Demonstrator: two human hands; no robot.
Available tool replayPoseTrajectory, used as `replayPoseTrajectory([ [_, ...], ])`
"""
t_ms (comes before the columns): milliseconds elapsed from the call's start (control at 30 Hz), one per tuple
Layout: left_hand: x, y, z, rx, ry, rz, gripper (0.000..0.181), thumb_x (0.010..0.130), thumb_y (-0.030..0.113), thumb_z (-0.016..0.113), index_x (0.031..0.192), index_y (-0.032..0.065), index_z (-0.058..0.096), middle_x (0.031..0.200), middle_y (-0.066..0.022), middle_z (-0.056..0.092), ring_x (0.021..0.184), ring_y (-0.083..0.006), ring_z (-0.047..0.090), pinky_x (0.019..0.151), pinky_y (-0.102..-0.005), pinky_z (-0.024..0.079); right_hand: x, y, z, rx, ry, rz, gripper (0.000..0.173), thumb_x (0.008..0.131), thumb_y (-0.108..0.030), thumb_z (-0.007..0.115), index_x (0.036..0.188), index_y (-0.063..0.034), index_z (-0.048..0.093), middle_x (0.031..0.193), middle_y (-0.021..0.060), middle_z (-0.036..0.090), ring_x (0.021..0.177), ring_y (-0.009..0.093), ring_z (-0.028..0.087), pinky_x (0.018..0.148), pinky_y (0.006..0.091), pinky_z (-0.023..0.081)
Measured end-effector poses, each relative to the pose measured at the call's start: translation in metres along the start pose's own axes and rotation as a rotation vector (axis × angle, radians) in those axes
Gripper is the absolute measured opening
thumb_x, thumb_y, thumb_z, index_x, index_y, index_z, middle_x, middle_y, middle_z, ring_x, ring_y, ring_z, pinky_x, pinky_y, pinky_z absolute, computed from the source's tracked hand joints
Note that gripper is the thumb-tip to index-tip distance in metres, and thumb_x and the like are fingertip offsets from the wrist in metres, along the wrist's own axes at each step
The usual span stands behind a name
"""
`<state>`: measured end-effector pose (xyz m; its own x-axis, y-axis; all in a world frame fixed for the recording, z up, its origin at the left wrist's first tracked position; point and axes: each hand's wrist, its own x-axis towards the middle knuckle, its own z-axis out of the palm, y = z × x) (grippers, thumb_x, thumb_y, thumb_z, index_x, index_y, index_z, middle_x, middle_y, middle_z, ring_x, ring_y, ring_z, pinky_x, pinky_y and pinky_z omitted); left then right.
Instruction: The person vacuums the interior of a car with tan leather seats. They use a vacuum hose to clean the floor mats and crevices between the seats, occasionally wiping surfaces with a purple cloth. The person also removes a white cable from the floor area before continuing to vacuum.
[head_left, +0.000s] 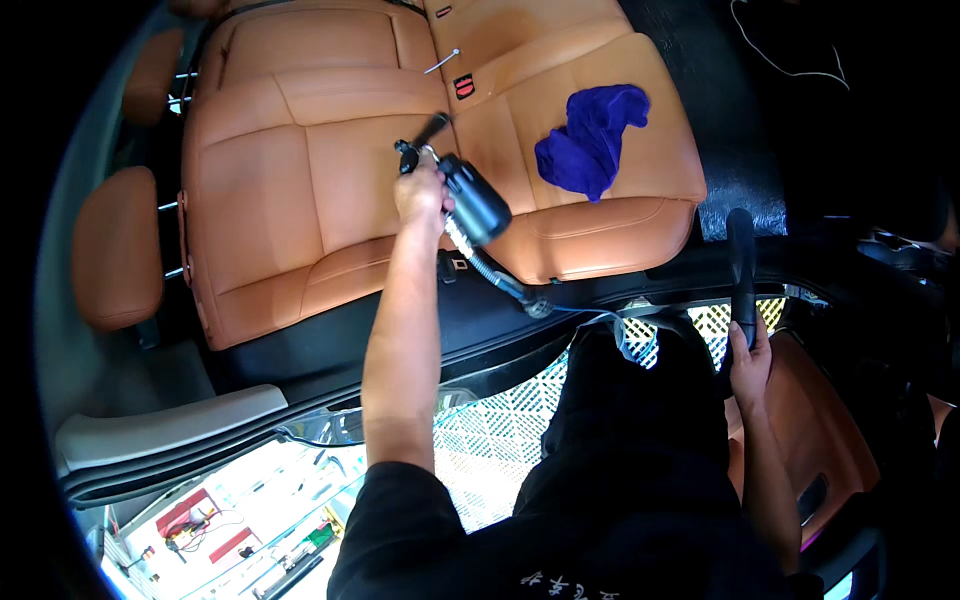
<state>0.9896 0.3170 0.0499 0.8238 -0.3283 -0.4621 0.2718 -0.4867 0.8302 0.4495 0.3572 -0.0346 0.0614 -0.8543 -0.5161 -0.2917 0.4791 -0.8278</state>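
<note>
My left hand (422, 193) grips an air cleaning gun with a dark bottle (478, 201), held over the tan leather rear seat (360, 180) near the seam between its backrest and cushion. An air hose (484, 266) runs from the gun's handle down towards the sill, where it meets a thin blue line. In my right hand (750, 367) is a black vacuum wand (742, 262), its bent upper end reaching up beside the seat cushion. A crumpled purple cloth (592, 142) lies on the cushion, apart from both hands.
A red seat belt buckle (464, 87) and a white strip (442, 61) show at the seat seam. Tan headrests (120, 247) stand at the left. The door sill (510, 341) crosses before my legs, over a grated floor (495, 450). A tan door panel (817, 427) stands at right.
</note>
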Motion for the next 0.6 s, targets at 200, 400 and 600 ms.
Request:
replayPoseTrajectory([
  [200, -0.084, -0.021, -0.028, 0.074, -0.37, -0.235, 0.03, 0.105, 0.037, 0.062, 0.093, 0.0099, 0.057, 0.072, 0.0012, 0.052, 0.048, -0.0073, 0.037, 0.042, -0.026, 0.034, 0.013, 0.004, 0.001, 0.068, -0.057, -0.076, 0.051, 0.1, -0.022, 0.068, 0.145, -0.002, 0.054, 0.094, 0.0003, 0.059, 0.083, 0.009, 0.053, 0.076, 0.0237, 0.045],
  [400, -0.094, -0.05, -0.016, 0.022, -0.119, -0.183, 0.029, 0.106, 0.035, 0.061, 0.094, 0.0088, 0.055, 0.072, 0.0006, 0.051, 0.048, -0.0093, 0.038, 0.042, -0.0277, 0.034, 0.03, 0.005, 0.012, 0.079, -0.104, -0.035, 0.052, 0.1, -0.02, 0.069, 0.146, 0.0004, 0.053, 0.102, 0.003, 0.062, 0.088, 0.011, 0.055, 0.081, 0.0256, 0.047],
  [600, -0.08, -0.05, -0.001, 0.121, -0.223, -0.184, 0.032, 0.104, 0.035, 0.063, 0.087, 0.0091, 0.059, 0.066, 0.0006, 0.051, 0.043, -0.0103, 0.04, 0.036, -0.0296, 0.034, 0.02, 0.025, 0.005, -0.067, -0.073, -0.093, 0.058, 0.1, -0.023, 0.069, 0.149, 0.0014, 0.05, 0.117, 0.011, 0.066, 0.104, 0.017, 0.061, 0.094, 0.0294, 0.048],
])
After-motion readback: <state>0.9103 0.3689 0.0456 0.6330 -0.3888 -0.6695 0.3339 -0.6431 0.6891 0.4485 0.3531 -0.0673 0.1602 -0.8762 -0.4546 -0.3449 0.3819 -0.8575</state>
